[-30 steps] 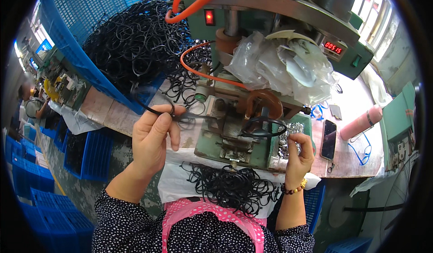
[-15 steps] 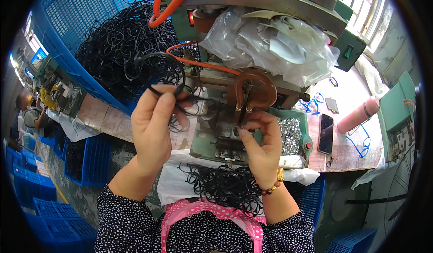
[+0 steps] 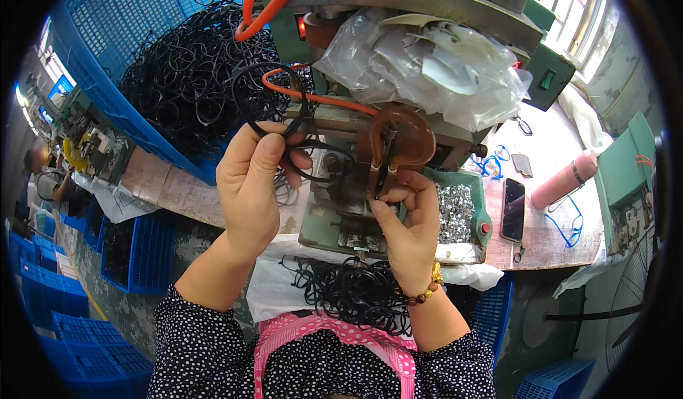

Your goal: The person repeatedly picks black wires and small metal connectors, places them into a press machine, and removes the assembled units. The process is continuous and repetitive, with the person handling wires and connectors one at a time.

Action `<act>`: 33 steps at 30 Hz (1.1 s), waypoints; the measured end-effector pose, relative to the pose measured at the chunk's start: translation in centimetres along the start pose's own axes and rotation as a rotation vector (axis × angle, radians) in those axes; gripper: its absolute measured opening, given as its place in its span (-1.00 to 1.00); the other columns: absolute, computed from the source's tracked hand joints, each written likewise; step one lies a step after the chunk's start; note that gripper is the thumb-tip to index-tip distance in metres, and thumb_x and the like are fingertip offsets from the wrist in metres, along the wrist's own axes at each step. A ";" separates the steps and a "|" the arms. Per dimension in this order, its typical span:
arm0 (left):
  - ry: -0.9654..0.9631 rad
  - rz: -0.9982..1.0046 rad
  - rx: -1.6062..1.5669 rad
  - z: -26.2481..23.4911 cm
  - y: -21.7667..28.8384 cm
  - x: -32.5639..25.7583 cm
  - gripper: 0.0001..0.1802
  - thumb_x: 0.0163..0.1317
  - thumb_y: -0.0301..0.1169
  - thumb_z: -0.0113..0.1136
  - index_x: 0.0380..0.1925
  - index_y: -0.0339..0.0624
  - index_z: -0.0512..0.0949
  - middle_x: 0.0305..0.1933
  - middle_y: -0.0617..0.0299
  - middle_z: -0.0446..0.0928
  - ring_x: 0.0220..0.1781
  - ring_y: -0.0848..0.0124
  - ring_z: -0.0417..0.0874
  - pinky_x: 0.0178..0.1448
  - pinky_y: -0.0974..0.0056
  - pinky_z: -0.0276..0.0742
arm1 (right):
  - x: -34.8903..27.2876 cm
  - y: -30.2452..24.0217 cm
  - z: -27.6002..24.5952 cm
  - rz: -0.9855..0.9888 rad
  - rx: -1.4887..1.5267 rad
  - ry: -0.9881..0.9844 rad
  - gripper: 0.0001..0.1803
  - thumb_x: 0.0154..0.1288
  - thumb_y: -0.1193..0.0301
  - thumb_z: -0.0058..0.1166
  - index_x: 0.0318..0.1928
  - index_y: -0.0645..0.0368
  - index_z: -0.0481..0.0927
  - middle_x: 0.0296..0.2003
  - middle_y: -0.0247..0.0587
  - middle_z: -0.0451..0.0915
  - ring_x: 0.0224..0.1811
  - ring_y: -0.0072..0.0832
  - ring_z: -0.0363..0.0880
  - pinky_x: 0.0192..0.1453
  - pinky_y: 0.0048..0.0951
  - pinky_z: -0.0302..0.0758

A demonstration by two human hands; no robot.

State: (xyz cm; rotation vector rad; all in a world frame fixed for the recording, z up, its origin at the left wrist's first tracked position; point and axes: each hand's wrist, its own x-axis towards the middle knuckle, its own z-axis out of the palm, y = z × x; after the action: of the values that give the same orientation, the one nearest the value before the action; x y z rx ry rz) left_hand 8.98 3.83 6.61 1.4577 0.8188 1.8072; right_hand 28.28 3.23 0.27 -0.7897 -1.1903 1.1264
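Note:
A black looped strap [image 3: 305, 103] is pinched between the thumb and fingers of my left hand [image 3: 249, 189]. One loop of it stands above the fingers, and another stretches right toward the machine's metal fixture [image 3: 334, 200]. My right hand [image 3: 411, 232] is closed, thumb against fingertips, at the fixture's right side. Just above those fingertips are the two prongs of a brown guard-like piece [image 3: 421, 139] on the machine. Whatever lies between my right fingertips is too small and covered to make out. A pile of black straps [image 3: 352, 289] rests on my lap side, below the fixture.
A blue crate [image 3: 107, 107] full of black straps stands at the left. Crumpled plastic bags [image 3: 441, 64] hang over the machine. Right of the fixture sit a green tray of small metal pieces [image 3: 455, 210], a phone [image 3: 513, 210] and a pink bottle [image 3: 565, 180].
My left hand has shifted slightly right, and its strap loops now spread wider, one swinging toward the fixture. My right hand stays at nearly the same spot, its fingertips slightly lower.

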 end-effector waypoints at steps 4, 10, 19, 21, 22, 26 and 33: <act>0.009 -0.011 -0.032 0.2 -0.2 -0.1 -0.76 0.57 -0.34 0.03 0.00 -0.31 0.55 -0.07 0.17 0.65 -0.21 0.48 0.65 -0.31 0.47 0.53 | 0.1 0.1 0.3 -0.002 0.065 0.025 -0.48 0.31 0.71 0.17 0.24 0.30 0.32 -0.17 -0.30 0.59 -0.07 -0.60 0.54 0.09 -0.55 0.48; -0.013 -0.021 -0.021 0.1 -0.4 -0.4 -0.75 0.57 -0.35 0.03 0.04 -0.30 0.55 -0.07 0.19 0.65 -0.20 0.48 0.66 -0.30 0.46 0.54 | 0.2 0.2 0.2 -0.001 0.032 -0.001 -0.49 0.32 0.71 0.15 0.24 0.30 0.33 -0.12 -0.26 0.61 -0.05 -0.60 0.55 0.10 -0.55 0.48; -0.028 -0.056 -0.060 -0.1 -0.3 -0.2 -0.73 0.57 -0.32 0.04 0.05 -0.28 0.56 -0.06 0.20 0.65 -0.19 0.49 0.66 -0.27 0.47 0.52 | 0.4 0.6 0.5 -0.056 0.076 0.049 -0.50 0.32 0.70 0.16 0.22 0.30 0.34 -0.12 -0.25 0.61 -0.06 -0.58 0.55 0.12 -0.54 0.48; -0.035 -0.064 -0.057 -0.2 -0.3 -0.1 -0.73 0.57 -0.32 0.03 0.04 -0.28 0.56 -0.06 0.20 0.65 -0.19 0.49 0.66 -0.27 0.47 0.52 | 0.3 0.6 0.4 -0.046 0.049 0.034 -0.51 0.33 0.70 0.17 0.22 0.30 0.34 -0.12 -0.25 0.61 -0.06 -0.58 0.55 0.12 -0.54 0.48; -0.041 -0.064 -0.054 -0.2 -0.2 -0.1 -0.73 0.57 -0.33 0.03 0.04 -0.28 0.56 -0.06 0.19 0.65 -0.19 0.49 0.66 -0.27 0.47 0.52 | 0.2 0.6 0.3 -0.029 0.030 0.035 -0.51 0.33 0.69 0.17 0.22 0.30 0.34 -0.12 -0.25 0.61 -0.06 -0.58 0.55 0.12 -0.54 0.48; -0.062 -0.046 -0.087 -0.3 -0.3 0.0 -0.74 0.57 -0.33 0.03 0.03 -0.29 0.56 -0.05 0.18 0.65 -0.19 0.49 0.66 -0.27 0.47 0.51 | -0.2 0.6 0.3 -0.050 0.063 0.042 -0.52 0.33 0.69 0.17 0.22 0.29 0.35 -0.12 -0.24 0.61 -0.06 -0.58 0.55 0.10 -0.53 0.49; -0.055 -0.064 -0.082 -0.2 -0.3 -0.1 -0.75 0.57 -0.34 0.04 0.03 -0.29 0.56 -0.05 0.18 0.65 -0.19 0.49 0.66 -0.28 0.47 0.50 | 0.2 0.7 0.5 -0.048 0.079 0.031 -0.51 0.33 0.69 0.17 0.22 0.29 0.34 -0.11 -0.25 0.61 -0.06 -0.58 0.56 0.10 -0.53 0.49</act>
State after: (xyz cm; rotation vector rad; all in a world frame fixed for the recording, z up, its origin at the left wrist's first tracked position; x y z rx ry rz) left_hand 8.80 3.93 6.27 1.4065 0.7466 1.7258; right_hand 27.65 3.58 -0.18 -0.7123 -1.1266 1.1116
